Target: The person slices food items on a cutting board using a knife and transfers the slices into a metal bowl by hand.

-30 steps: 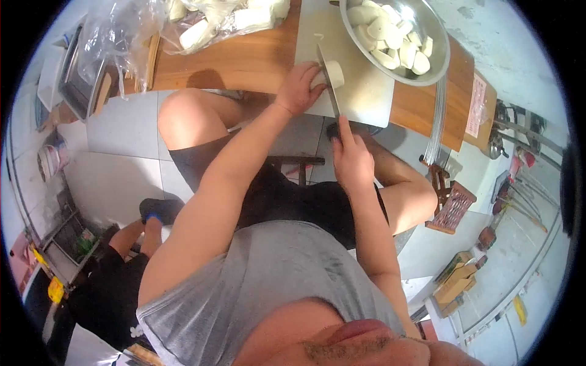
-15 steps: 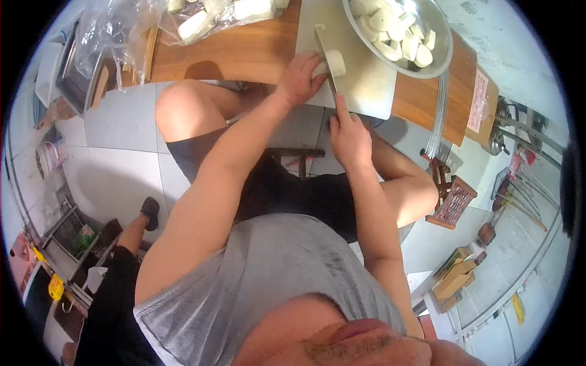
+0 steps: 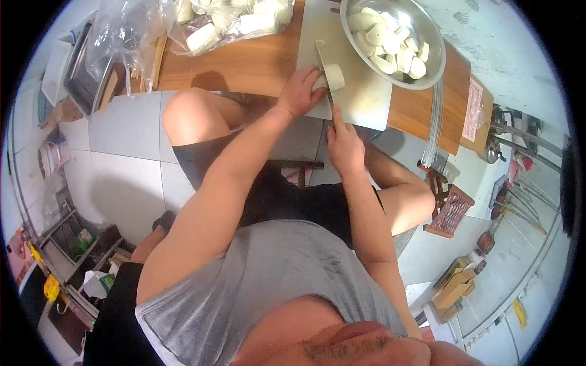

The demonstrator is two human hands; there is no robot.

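On the white cutting board (image 3: 366,110) lies a peeled, pale vegetable piece (image 3: 334,77); I cannot make out its exact kind. My left hand (image 3: 300,93) grips this vegetable from the left, fingers curled against it. My right hand (image 3: 346,148) is closed round the handle of a knife (image 3: 328,91), index finger stretched toward the blade. The blade stands edge-on against the vegetable, close to my left fingertips. Right of the board, a metal bowl (image 3: 441,61) holds several cut chunks (image 3: 390,43) of the same pale vegetable.
Plastic bags (image 3: 131,36) and bagged pale vegetable pieces (image 3: 262,21) lie on the wooden table (image 3: 244,58) at left. Thin metal skewers (image 3: 434,122) jut over the table's right edge. A small stool (image 3: 450,210) stands at right. Another person's leg (image 3: 149,244) shows at lower left.
The view has tipped slightly, so the table and bowl sit a little lower. Both hands keep their grips, with the knife still at the vegetable. The other person's leg has shifted.
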